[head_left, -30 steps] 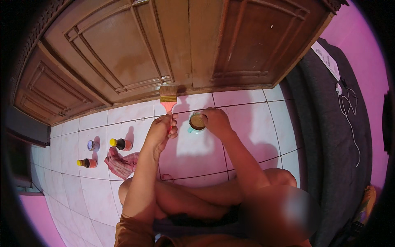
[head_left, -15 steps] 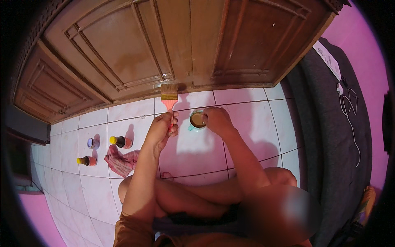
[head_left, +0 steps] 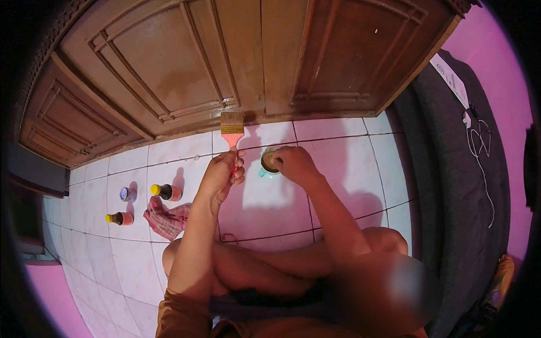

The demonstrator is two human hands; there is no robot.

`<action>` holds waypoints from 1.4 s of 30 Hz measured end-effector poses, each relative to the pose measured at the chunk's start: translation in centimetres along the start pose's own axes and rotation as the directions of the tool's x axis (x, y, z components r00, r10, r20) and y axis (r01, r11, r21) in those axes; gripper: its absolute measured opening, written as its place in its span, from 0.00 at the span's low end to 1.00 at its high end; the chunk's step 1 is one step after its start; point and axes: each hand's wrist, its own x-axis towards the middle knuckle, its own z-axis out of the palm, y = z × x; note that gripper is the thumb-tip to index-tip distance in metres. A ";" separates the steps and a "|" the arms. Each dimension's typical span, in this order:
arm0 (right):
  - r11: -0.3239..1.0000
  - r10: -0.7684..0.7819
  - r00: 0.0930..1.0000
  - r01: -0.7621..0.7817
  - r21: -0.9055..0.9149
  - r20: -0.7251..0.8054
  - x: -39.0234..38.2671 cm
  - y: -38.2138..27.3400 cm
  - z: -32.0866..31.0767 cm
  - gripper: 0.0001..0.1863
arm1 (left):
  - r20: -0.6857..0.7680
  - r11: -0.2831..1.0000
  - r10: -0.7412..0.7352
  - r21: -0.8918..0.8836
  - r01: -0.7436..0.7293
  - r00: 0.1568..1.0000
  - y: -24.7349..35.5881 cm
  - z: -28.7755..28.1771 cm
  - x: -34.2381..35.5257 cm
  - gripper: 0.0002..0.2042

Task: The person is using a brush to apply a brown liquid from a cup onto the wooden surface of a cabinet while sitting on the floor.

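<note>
— What differs?
— Little: left hand (head_left: 221, 173) still closes around the flat pink-handled paintbrush (head_left: 232, 129), near the brown wooden cabinet (head_left: 169, 56).
— Right hand (head_left: 297, 164)?
— Bends over the round mint-green cup (head_left: 271, 174); its grip I cannot tell.

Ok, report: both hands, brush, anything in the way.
Left hand gripping paintbrush, bristles near cabinet. Right hand over cup, grip unclear. Pink cloth lies aside, left.

Pink-handled flat paintbrush (head_left: 233, 133), bristles (head_left: 232, 119) toward cabinet (head_left: 186, 62), pale-green cup (head_left: 270, 173) upright to its right, apparently brown liquid (head_left: 268, 162) inside
</note>
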 end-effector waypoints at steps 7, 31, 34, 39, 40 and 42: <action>0.989 0.067 0.996 -0.073 -0.127 -0.053 0.0 1.1 0.5 0.10 | 0.003 1.000 0.013 0.023 -0.013 1.000 0.1 0.3 0.0 0.12; 0.982 0.186 0.978 -0.188 -0.012 -0.094 -0.1 1.2 0.3 0.08 | 0.001 1.000 -0.017 0.020 0.017 1.000 -0.3 0.7 -0.2 0.15; 0.978 0.208 0.970 -0.210 0.004 -0.123 -0.1 1.2 0.2 0.08 | 0.020 1.000 -0.028 0.010 0.027 0.999 -0.4 0.7 -0.3 0.15; 0.965 0.262 0.954 -0.259 0.037 -0.148 -0.1 0.8 -0.3 0.09 | 0.045 0.999 -0.036 -0.006 0.036 0.998 -0.7 -0.1 0.1 0.13; 0.961 0.274 0.952 -0.266 0.071 -0.140 -0.1 1.1 -0.4 0.10 | 0.039 0.999 -0.043 0.003 0.043 0.998 -0.7 0.0 0.1 0.13; 0.957 0.285 0.949 -0.273 0.098 -0.134 -0.3 1.3 -0.6 0.11 | 0.038 0.999 -0.049 0.008 0.049 0.998 -0.7 0.1 0.1 0.13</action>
